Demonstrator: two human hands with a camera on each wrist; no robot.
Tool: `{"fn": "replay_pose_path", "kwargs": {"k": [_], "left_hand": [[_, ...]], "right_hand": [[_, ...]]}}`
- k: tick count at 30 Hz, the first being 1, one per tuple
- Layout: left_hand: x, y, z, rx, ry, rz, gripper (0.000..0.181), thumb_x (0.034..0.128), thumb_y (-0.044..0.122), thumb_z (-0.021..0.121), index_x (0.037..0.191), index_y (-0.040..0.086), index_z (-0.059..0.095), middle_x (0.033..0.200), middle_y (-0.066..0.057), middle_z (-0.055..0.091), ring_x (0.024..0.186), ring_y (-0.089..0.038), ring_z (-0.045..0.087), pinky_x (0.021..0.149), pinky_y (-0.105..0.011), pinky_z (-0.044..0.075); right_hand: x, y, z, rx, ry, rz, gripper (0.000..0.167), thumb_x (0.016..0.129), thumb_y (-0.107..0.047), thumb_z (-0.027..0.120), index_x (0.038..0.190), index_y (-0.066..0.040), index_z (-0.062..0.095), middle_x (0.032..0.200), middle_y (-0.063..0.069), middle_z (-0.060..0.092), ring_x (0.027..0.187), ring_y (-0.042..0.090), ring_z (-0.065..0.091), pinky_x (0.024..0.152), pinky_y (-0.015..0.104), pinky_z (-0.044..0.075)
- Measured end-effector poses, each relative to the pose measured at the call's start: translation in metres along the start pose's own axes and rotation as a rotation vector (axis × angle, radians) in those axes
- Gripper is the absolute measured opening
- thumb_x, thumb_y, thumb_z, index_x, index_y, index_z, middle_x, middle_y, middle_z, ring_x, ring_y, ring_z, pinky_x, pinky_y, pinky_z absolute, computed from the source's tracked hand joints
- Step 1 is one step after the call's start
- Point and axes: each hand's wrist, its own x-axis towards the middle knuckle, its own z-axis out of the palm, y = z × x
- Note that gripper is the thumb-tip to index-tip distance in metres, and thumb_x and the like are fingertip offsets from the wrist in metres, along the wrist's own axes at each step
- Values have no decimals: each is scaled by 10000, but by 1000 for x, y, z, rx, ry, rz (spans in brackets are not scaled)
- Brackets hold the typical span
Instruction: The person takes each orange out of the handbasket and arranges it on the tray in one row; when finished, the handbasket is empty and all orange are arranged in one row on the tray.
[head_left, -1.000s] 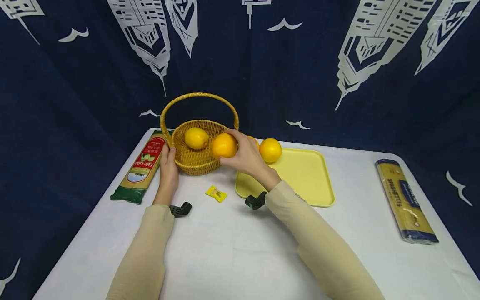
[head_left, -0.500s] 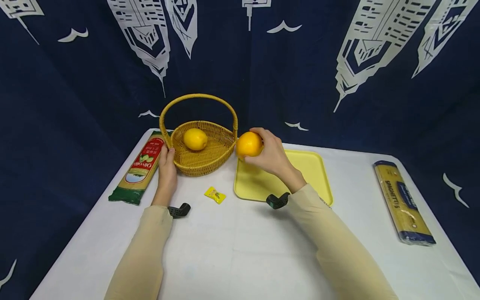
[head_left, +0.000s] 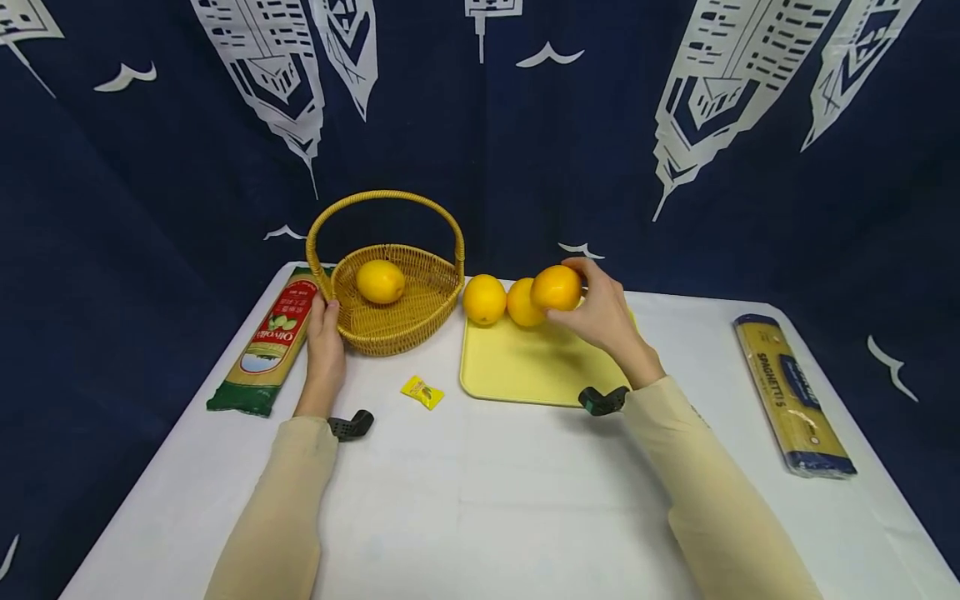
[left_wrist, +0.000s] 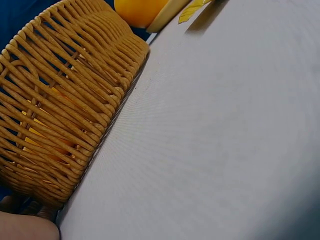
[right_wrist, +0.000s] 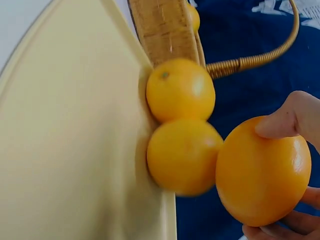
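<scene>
My right hand point(head_left: 606, 312) grips an orange point(head_left: 557, 288) between thumb and fingers, held above the back of the yellow tray point(head_left: 495, 375). Two more oranges stand side by side at the tray's back left: the left one point(right_wrist: 181, 91) and the right one point(right_wrist: 185, 156), partly covered by the held orange in the head view. My left hand point(head_left: 324, 358) touches the left side of the wicker basket point(head_left: 390, 340), its fingers looking fairly straight and partly hidden. Inside the basket lies a yellow, lemon-like fruit point(head_left: 380, 282). The basket's handle arches upward.
A red and green Olivoila pasta pack point(head_left: 272, 342) lies left of the basket. Near the tray's front left corner is a small yellow wrapped candy point(head_left: 422, 392). A spaghetti pack point(head_left: 795, 396) lies at the far right. Dark blue patterned cloth point(head_left: 480, 150) hangs behind the white table.
My right hand has carried the orange from above the basket rightward to above the tray, uncovering the orange at the tray's left corner. My left hand stays at the basket.
</scene>
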Motion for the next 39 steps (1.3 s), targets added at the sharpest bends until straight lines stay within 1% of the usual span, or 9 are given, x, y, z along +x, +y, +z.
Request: {"fn": "replay_pose_path", "kwargs": {"k": [4,8,12,15,20,24,28,34,39], "left_hand": [[-1,1,0,-11,-5,12,546,1163,288,325,1693,224,211,1746,13,245,1612,-134,202,1338,-298,137],[-2,2,0,-10,-2,-2,550,1162,317,325,1694,255,201,1749,40,231,1608,-109,198,1331,-272,142],[-2,1,-1,-20,2,-2,549,1162,313,322,1695,258,201,1749,35,235,1609,-113,202,1330,-272,147],[-2,-1,-2,-33,3,2,548,1163,296,321,1695,241,203,1750,21,236,1611,-124,204,1332,-281,148],[-4,0,-1,-44,0,-2,552,1163,290,321,1697,232,196,1753,12,224,1613,-134,198,1336,-293,145],[-4,1,0,-30,-4,9,546,1162,305,324,1692,234,212,1749,5,239,1612,-139,208,1337,-301,152],[-4,3,1,-6,-6,9,551,1162,320,322,1692,223,210,1747,3,243,1612,-141,209,1339,-308,147],[-5,1,-1,16,-6,12,555,1160,336,319,1688,195,220,1736,-2,269,1607,-151,225,1340,-320,148],[-4,1,0,14,-5,31,536,1158,329,336,1676,214,257,1728,-11,287,1602,-156,241,1337,-320,165]], "right_hand": [[-2,14,-10,-23,-11,29,778,753,-163,853,1437,-37,505,1369,184,617,1181,368,615,1058,547,540],[-4,28,-15,-60,-66,25,788,744,-124,881,1432,-47,505,1386,193,608,1180,397,608,1048,577,518],[-3,41,-12,-89,-142,25,811,752,-76,889,1460,-67,494,1423,205,597,1198,416,587,1070,607,476],[-3,48,-5,-86,-202,62,827,788,-72,881,1501,-76,461,1462,211,569,1235,424,572,1115,608,458],[-3,49,0,-115,-251,108,820,830,-109,868,1517,-50,424,1480,242,532,1279,451,536,1155,629,424],[-1,45,-2,-190,-245,105,875,796,-119,860,1533,7,405,1463,289,483,1282,466,495,1168,642,389],[1,45,-1,-253,-246,110,883,743,-132,853,1502,71,449,1437,307,447,1255,470,492,1145,636,425],[1,48,1,-170,-243,122,866,749,-87,860,1495,12,432,1453,269,484,1257,464,517,1144,634,427],[3,50,-1,-149,-293,140,901,799,-122,859,1558,-35,382,1517,266,476,1304,472,505,1165,654,392]]}}
